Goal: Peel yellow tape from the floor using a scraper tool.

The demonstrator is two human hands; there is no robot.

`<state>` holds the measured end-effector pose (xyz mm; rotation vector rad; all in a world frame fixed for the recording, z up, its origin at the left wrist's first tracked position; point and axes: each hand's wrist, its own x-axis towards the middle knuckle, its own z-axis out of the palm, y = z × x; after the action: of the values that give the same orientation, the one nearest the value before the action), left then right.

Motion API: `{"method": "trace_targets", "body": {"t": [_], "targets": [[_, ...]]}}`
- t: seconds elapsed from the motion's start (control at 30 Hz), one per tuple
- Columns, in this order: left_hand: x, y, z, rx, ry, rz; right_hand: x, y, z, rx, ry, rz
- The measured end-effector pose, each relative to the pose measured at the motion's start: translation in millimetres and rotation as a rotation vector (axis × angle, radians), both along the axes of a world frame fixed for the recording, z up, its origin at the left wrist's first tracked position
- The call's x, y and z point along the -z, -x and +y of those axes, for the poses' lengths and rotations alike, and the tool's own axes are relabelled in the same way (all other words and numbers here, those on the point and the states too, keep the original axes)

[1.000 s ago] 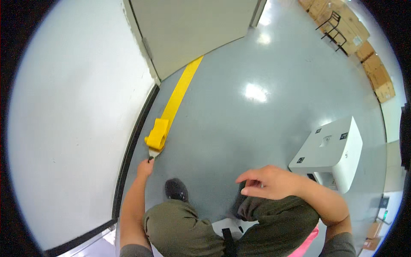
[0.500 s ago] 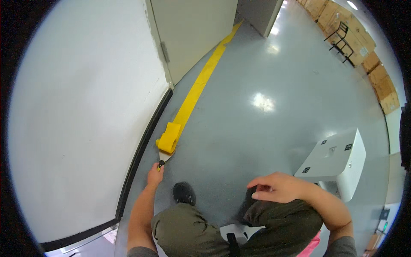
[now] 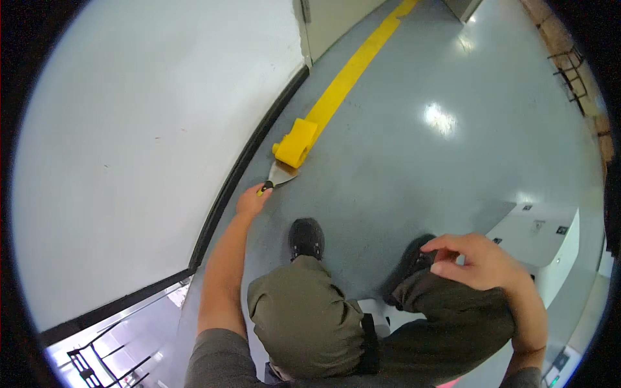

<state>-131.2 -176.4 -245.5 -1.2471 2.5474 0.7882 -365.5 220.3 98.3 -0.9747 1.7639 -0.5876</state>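
Observation:
My left hand (image 3: 252, 201) is closed around the black-and-yellow handle of a putty knife (image 3: 283, 173). The knife's flat metal blade lies low at the floor, its edge against a bunched, rolled-up end of yellow floor tape (image 3: 296, 143). From that roll, a long yellow tape strip (image 3: 352, 68) runs along the floor toward the far doorway. Over my right knee hovers my right hand (image 3: 477, 261), holding nothing, its fingers loosely bent and a gap between thumb and forefinger.
A white wall (image 3: 162, 129) with black skirting (image 3: 259, 136) borders the left side. On the right stands a white box-shaped unit (image 3: 540, 236). My dark shoes (image 3: 306, 238) rest on the grey floor. Farther right are a black chair (image 3: 569, 74) and cardboard boxes (image 3: 553, 32).
The view has shifted, so the tape, knife and wall sit higher and farther right. My left hand still grips the knife against the tape roll; my right hand remains empty near the knee.

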Motion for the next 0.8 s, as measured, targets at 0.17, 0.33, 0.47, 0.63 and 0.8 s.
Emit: {"method": "trace_targets", "body": {"t": [0.17,0.33,0.47,0.63,0.8], "targets": [[-7,-58,-12,0.059,-0.002,-0.025,7,7,14,0.043,-0.001,0.035],[-20,20,10,0.023,-0.037,0.044,6,7,9,0.083,0.024,-0.011],[20,26,15,0.029,0.037,-0.099,-2,1,2,0.040,0.040,-0.021],[13,-7,27,0.068,-0.050,0.011,1,10,22,0.050,0.029,0.020],[-6,-29,23,0.044,-0.010,-0.082,-3,16,21,0.083,0.029,0.004]]}}
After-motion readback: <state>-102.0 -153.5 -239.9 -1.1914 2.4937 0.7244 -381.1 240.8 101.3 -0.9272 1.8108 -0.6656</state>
